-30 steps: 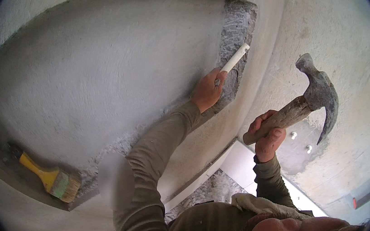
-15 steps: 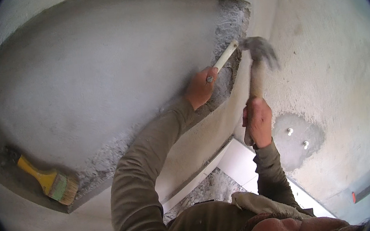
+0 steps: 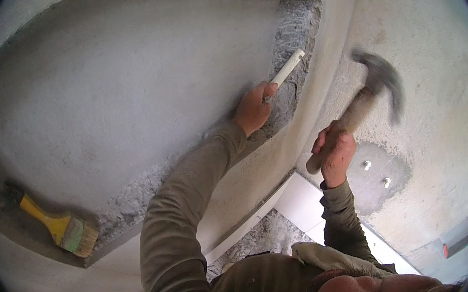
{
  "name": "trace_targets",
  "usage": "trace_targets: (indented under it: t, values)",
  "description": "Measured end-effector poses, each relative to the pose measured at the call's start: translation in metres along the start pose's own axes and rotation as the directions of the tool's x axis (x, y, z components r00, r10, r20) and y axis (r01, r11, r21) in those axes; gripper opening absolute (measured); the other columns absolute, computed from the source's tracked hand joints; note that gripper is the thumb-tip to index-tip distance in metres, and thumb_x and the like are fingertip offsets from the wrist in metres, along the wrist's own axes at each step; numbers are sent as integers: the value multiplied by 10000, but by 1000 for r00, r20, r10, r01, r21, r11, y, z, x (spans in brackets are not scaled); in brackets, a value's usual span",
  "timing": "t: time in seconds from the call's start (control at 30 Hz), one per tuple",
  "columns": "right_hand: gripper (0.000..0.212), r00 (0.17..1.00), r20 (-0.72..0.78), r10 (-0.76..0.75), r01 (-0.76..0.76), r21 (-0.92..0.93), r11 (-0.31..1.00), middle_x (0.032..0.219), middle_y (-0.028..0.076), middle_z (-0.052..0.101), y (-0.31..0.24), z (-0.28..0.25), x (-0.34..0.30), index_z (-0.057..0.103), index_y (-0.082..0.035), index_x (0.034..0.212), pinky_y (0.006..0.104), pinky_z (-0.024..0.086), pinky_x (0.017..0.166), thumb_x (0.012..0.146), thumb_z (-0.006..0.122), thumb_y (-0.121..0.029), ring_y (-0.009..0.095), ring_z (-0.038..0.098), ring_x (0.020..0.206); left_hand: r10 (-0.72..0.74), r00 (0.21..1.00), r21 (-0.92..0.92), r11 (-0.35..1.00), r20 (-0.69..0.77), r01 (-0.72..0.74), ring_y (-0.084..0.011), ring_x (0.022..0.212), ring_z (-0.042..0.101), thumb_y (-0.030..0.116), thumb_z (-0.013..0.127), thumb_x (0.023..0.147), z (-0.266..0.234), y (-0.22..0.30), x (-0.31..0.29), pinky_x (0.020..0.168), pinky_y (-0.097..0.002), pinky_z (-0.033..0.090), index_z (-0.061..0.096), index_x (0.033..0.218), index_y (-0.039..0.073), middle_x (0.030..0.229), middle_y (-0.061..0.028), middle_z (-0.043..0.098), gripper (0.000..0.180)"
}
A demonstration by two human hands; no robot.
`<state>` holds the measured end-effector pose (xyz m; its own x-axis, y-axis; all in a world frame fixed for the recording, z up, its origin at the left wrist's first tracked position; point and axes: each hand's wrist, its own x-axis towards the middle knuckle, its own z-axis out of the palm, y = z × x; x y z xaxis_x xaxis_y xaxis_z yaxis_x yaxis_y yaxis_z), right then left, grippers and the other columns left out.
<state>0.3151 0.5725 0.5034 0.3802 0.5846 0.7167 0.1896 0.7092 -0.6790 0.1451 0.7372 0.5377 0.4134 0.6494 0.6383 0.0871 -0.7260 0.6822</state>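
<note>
My right hand (image 3: 335, 149) grips the wooden handle of a claw hammer (image 3: 360, 110), raised and tilted to the right. The hammer's dark head is smeared by motion and stands apart from the wall and from my other tool. In my left hand (image 3: 253, 109) is a slim white-handled tool (image 3: 288, 68), its butt end pointing up and right. The fist and forearm hide this tool's working end. My left hand rests low against the rough, chipped strip (image 3: 291, 35) along the right side of a recess (image 3: 123, 83) in the grey plastered wall.
A yellow-handled paintbrush (image 3: 58, 226) lies on the recess's lower left ledge. Two white plugs (image 3: 368, 165) stick out of a darker patch on the right wall. Below are white panels (image 3: 304, 201), rubble (image 3: 264, 237) and a small cut-out box (image 3: 461, 238) in the wall.
The hammer has swung up and right, away from the butt of the white-handled tool. My right wrist has turned with it. My left hand has stayed nearly still.
</note>
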Motion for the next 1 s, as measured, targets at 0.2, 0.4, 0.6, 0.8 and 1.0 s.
trace_targets:
  t: [0.2, 0.4, 0.6, 0.8, 1.0]
  values:
    - [338, 886, 315, -341, 463, -538, 704, 634, 41, 506, 68, 1, 26, 551, -50, 780, 327, 441, 505, 996, 514, -308, 171, 519, 535, 214, 962, 36, 977, -172, -211, -196, 679, 414, 320, 443, 1017, 12, -24, -3, 650, -371, 401, 500, 914, 42, 738, -74, 453, 302]
    - [525, 997, 78, 8, -8, 2, 1000, 673, 59, 541, 12, 9, 1, 520, -26, 944, 309, 461, 517, 1032, 363, -519, 163, 529, 550, 17, 999, 30, 999, -35, -16, -189, 689, 413, 270, 471, 1016, 3, -10, 0, 655, -358, 410, 500, 946, 26, 781, -99, 455, 255]
    - [468, 966, 244, -81, 175, -394, 902, 644, 52, 527, 64, 6, 18, 520, -21, 944, 308, 446, 511, 1038, 398, -463, 157, 526, 549, 112, 982, -18, 993, -150, -115, -265, 724, 494, 196, 483, 994, 13, -15, -6, 673, -406, 425, 527, 953, 13, 789, -154, 508, 193]
    - [548, 984, 142, 105, -102, -27, 994, 620, 64, 514, 19, 7, -3, 513, -17, 914, 285, 432, 464, 1021, 379, -538, 144, 515, 508, -59, 996, 160, 985, -73, 70, -405, 790, 600, 167, 497, 971, 0, 11, -5, 703, -473, 440, 549, 959, 29, 830, -229, 613, 148]
    - [624, 997, 53, 60, -61, 13, 998, 634, 74, 533, -4, 0, -7, 501, -1, 962, 281, 452, 492, 974, 421, -620, 148, 534, 528, 38, 978, 227, 974, -207, 10, -403, 583, 510, 379, 414, 1051, 25, 16, -16, 576, -481, 399, 538, 895, 33, 664, -200, 543, 400]
